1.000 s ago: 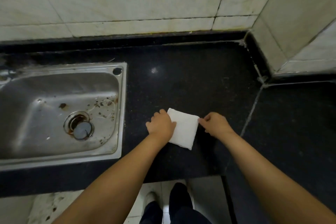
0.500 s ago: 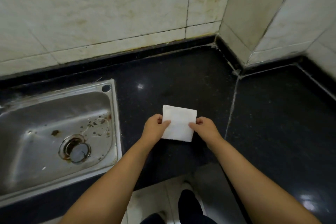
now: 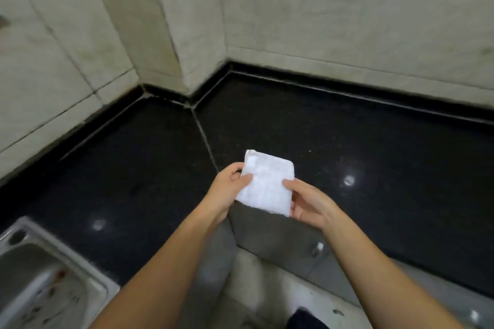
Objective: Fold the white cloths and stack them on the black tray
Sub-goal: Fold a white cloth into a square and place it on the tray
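Observation:
A folded white cloth [image 3: 266, 181], a small thick rectangle, is held in the air over the front edge of the black counter [image 3: 361, 157]. My left hand [image 3: 227, 192] grips its left edge, thumb on top and fingers beneath. My right hand [image 3: 307, 203] holds its right edge the same way. No black tray is in view.
The counter wraps round an inner corner of tiled wall [image 3: 187, 35]. A steel sink [image 3: 40, 283] sits at the lower left. The grey counter front [image 3: 275, 232] and the floor lie below my hands.
The cloth has been lifted off the counter by both hands. The view has swung right, so the sink slid to the lower left and the right-hand counter wing came into view.

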The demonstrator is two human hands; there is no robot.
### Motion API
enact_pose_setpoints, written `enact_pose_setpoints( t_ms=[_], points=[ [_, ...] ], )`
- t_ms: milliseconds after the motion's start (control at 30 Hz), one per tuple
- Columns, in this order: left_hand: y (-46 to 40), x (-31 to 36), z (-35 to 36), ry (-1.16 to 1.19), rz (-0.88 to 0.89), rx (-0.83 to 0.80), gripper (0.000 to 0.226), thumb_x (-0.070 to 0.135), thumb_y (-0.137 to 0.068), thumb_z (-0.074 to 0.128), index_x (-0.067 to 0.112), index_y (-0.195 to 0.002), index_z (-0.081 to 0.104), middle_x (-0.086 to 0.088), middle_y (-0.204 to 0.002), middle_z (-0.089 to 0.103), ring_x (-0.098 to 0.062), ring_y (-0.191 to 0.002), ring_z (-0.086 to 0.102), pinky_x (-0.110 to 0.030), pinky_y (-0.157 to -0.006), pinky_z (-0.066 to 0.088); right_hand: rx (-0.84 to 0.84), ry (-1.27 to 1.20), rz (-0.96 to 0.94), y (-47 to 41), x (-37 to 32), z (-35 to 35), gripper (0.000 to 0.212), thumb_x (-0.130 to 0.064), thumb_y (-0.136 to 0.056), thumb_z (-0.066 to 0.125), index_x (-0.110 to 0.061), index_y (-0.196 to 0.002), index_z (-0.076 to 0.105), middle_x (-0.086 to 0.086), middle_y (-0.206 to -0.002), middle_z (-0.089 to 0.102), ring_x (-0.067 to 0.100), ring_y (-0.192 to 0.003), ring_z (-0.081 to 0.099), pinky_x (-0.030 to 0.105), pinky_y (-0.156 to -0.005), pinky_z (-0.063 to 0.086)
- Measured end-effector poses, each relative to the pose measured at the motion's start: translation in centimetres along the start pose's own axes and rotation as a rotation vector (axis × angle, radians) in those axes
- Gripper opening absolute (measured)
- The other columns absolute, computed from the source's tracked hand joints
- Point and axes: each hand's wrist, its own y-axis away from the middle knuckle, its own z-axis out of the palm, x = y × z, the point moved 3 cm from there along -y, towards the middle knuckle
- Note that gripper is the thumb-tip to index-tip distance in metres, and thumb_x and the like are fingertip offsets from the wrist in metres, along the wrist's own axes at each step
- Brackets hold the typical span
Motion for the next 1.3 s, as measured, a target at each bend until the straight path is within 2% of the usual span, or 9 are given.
enact_pose_setpoints(
  t_ms=[100, 133, 400, 567, 667, 800, 967, 1133, 1300],
  points=[
    [0.2, 0.1, 8.4, -0.122, -0.026, -0.155, 0.011, 0.006, -0.091, 0.055, 0.009, -0.099, 0.062, -0.008, -0.087, 0.069, -0.017, -0.075, 0.066, -0.024, -0.060, 0.050, 0.209, -0.028, -0.202, 6.5, -1.5, -6.8, 0.019, -0.007, -0.094, 0.051, -0.008, -0.110, 0.061, 0.007, -0.090, 0.072, 0.015, -0.067, 0.069, 0.032, -0.059, 0.057],
    [0.5, 0.0, 11.5, -0.154, -0.040, -0.206, 0.011, 0.005, -0.091, 0.054, 0.010, -0.096, 0.062, -0.007, -0.084, 0.067, -0.018, -0.074, 0.064, -0.025, -0.061, 0.048, 0.288, -0.011, -0.263, 9.0, -1.8, -9.2, 0.015, -0.006, -0.093, 0.052, -0.008, -0.103, 0.063, 0.005, -0.083, 0.070, 0.013, -0.061, 0.067, 0.030, -0.057, 0.056],
    [10.5, -4.4, 42.5, -0.282, -0.097, -0.720, 0.011, 0.007, -0.091, 0.054, 0.007, -0.099, 0.063, -0.010, -0.094, 0.068, -0.024, -0.083, 0.065, -0.033, -0.068, 0.050, 0.865, -0.042, -0.492, 34.5, 1.3, -31.2, 0.009, -0.010, -0.090, 0.057, -0.014, -0.089, 0.065, 0.004, -0.084, 0.068, 0.017, -0.071, 0.062, 0.029, -0.064, 0.048],
    [21.8, -7.1, 60.8, -0.307, -0.097, -0.958, 0.009, 0.007, -0.092, 0.055, 0.011, -0.094, 0.062, -0.006, -0.090, 0.067, -0.020, -0.077, 0.063, -0.027, -0.061, 0.048, 1.116, -0.206, -0.576, 51.1, 4.9, -42.9, 0.012, -0.011, -0.091, 0.057, -0.013, -0.081, 0.064, -0.002, -0.064, 0.067, 0.014, -0.054, 0.060, 0.018, -0.046, 0.042],
    [27.1, -7.4, 68.4, -0.291, -0.110, -1.057, 0.008, 0.005, -0.093, 0.054, 0.007, -0.097, 0.060, -0.007, -0.089, 0.064, -0.021, -0.078, 0.061, -0.029, -0.064, 0.048, 1.174, -0.268, -0.642, 58.3, 5.7, -47.3, 0.014, -0.007, -0.092, 0.055, -0.013, -0.081, 0.062, -0.005, -0.059, 0.067, 0.006, -0.046, 0.061, 0.016, -0.042, 0.044],
    [31.0, -7.0, 76.6, -0.307, -0.109, -1.139, 0.009, 0.006, -0.093, 0.054, 0.011, -0.091, 0.061, -0.007, -0.087, 0.064, -0.018, -0.074, 0.061, -0.027, -0.059, 0.050, 1.252, -0.294, -0.689, 64.8, 4.9, -52.4, 0.012, -0.007, -0.092, 0.057, -0.014, -0.083, 0.063, 0.004, -0.074, 0.065, 0.007, -0.049, 0.061, 0.020, -0.046, 0.047],
    [31.9, -5.5, 85.7, -0.316, -0.054, -1.183, 0.013, 0.010, -0.094, 0.055, 0.005, -0.100, 0.065, -0.013, -0.102, 0.067, -0.024, -0.090, 0.064, -0.035, -0.073, 0.056, 1.288, -0.270, -0.726, 69.7, 1.4, -59.5, 0.009, -0.009, -0.092, 0.057, -0.013, -0.086, 0.063, 0.007, -0.078, 0.064, 0.011, -0.055, 0.061, 0.021, -0.047, 0.049],
    [29.3, -1.9, 96.2, -0.292, 0.118, -1.181, 0.014, 0.013, -0.094, 0.055, 0.005, -0.096, 0.067, -0.015, -0.098, 0.068, -0.025, -0.085, 0.064, -0.042, -0.079, 0.054, 1.254, -0.152, -0.797, 72.9, -7.1, -67.7, 0.010, -0.011, -0.092, 0.057, -0.014, -0.086, 0.063, 0.004, -0.077, 0.065, 0.015, -0.063, 0.059, 0.027, -0.058, 0.047],
    [26.0, 4.6, 106.7, -0.246, 0.231, -1.110, 0.015, 0.013, -0.091, 0.058, 0.000, -0.096, 0.066, -0.013, -0.090, 0.069, -0.023, -0.080, 0.065, -0.035, -0.070, 0.055, 1.225, -0.074, -0.859, 75.7, -18.0, -75.4, 0.009, -0.010, -0.092, 0.058, -0.014, -0.085, 0.063, 0.003, -0.078, 0.066, 0.007, -0.052, 0.061, 0.022, -0.047, 0.047]
  ],
)
